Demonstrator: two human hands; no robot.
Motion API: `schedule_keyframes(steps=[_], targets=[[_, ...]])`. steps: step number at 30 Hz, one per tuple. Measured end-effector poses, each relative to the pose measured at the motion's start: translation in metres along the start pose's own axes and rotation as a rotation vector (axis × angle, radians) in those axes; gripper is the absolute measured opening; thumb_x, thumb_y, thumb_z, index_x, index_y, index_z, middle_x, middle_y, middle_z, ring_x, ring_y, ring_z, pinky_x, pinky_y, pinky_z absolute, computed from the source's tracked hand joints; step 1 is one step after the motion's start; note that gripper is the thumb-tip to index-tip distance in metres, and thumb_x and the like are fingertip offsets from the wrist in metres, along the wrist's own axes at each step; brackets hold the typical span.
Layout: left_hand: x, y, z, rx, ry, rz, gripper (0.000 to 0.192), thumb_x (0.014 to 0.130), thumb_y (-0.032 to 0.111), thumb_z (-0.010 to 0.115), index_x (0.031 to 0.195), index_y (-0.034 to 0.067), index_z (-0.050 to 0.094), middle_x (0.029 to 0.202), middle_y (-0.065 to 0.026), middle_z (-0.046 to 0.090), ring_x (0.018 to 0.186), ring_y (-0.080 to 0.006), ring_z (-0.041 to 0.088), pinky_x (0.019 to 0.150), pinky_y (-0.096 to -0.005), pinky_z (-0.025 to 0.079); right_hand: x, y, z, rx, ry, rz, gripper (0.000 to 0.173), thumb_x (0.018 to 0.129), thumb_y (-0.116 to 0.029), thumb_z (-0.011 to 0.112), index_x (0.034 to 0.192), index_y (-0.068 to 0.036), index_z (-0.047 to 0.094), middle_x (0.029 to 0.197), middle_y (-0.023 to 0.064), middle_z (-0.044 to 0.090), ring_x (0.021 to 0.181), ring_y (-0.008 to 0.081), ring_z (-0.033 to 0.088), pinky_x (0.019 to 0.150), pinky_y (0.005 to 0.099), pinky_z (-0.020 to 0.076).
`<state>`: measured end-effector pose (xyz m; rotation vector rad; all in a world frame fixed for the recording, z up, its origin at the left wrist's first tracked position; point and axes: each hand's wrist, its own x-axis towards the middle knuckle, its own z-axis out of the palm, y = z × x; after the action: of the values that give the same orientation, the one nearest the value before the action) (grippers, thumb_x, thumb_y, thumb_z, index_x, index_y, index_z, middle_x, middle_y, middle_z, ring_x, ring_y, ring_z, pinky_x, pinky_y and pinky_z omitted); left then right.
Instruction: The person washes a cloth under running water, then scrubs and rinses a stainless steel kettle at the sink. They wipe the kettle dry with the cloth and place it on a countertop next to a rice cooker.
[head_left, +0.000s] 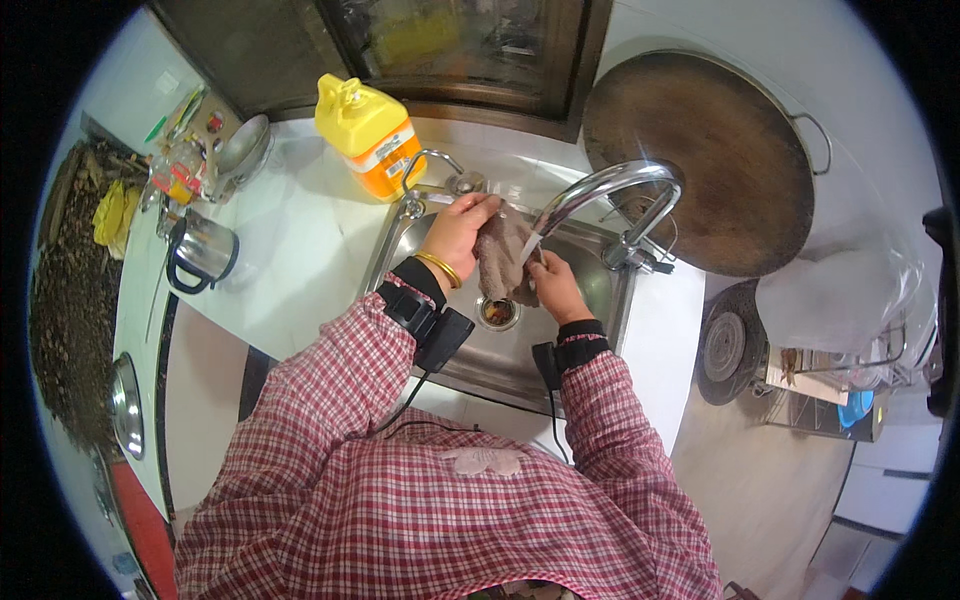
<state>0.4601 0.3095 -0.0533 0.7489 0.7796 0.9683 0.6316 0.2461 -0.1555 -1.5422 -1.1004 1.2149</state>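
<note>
A wet brown cloth (501, 251) hangs between my two hands over the stainless steel sink (480, 367). My left hand (459, 229) grips its upper left side, thumb on top. Lower down, my right hand (556, 283) pinches the cloth's right edge. The chrome faucet (611, 184) arches in from the right, its spout end right at the cloth. Below the cloth sits the drain (498, 313), with some reddish-brown scraps in it. The fingers behind the cloth are partly hidden.
A yellow-and-orange jug (375, 142) stands behind the sink's left corner, near a small second tap (431, 161). A steel kettle (201, 251) is on the left counter. A large round pan lid or griddle (697, 165) leans on the wall at right, above a wire rack (847, 367).
</note>
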Motion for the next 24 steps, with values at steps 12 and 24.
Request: schedule_keyframes(steps=[12,24], targets=[[-0.028,-0.083,-0.041,-0.453,0.176,-0.577,0.039,0.101,0.05,0.04,0.102,0.016,0.059,0.09,-0.0068,0.067,0.083,-0.0259,0.064,0.077,-0.0446,0.05,-0.049,-0.037,0.051,0.526,-0.061,-0.043,0.033,0.1,-0.023,0.056,0.124,-0.001,0.059,0.104,0.0028,0.063,0.092,0.0088,0.055,0.081,0.0256,0.047],[-0.02,-0.12,-0.054,-0.228,0.198,-0.555,0.025,0.098,0.03,0.05,0.09,0.009,0.061,0.081,-0.0053,0.065,0.068,-0.0221,0.064,0.063,-0.0382,0.054,-0.051,-0.008,0.057,0.618,-0.123,0.188,0.033,0.101,-0.027,0.05,0.102,0.003,0.062,0.089,0.0045,0.064,0.076,0.0131,0.058,0.066,0.0294,0.0479]])
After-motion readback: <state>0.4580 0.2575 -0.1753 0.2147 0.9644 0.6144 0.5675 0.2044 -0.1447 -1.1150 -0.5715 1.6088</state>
